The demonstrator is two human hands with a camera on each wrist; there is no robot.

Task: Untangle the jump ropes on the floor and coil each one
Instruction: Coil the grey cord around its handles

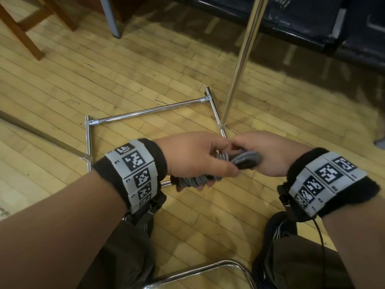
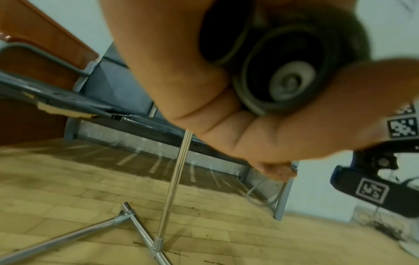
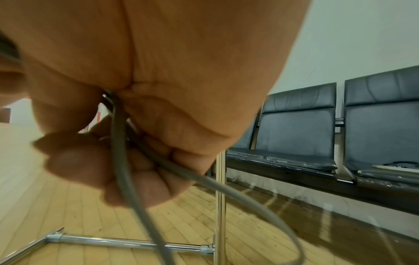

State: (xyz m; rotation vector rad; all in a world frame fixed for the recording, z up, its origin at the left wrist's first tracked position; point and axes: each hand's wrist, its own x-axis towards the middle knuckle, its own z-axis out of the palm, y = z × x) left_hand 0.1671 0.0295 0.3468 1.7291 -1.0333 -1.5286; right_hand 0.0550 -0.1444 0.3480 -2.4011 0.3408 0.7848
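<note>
A grey jump rope point(image 1: 243, 160) is bundled into a tight coil held between both hands above the wooden floor. My left hand point(image 1: 200, 161) curls round the coil's left part, with rope turns point(image 1: 195, 181) showing under its fingers. My right hand point(image 1: 268, 155) grips the coil's right end. In the left wrist view the coil point(image 2: 292, 80) sits in my palm, seen end on. In the right wrist view my right hand's fingers point(image 3: 127, 172) pinch grey rope strands point(image 3: 123, 161), and a loop of rope point(image 3: 260, 202) hangs down toward the floor.
A chrome rack base point(image 1: 150, 110) lies on the floor just beyond my hands, with an upright chrome pole point(image 1: 241, 59). Dark bench seats point(image 3: 299, 136) stand along the wall at the back right. A wooden stool leg point(image 1: 23, 32) is at the far left. A chrome chair frame point(image 1: 208, 268) lies between my knees.
</note>
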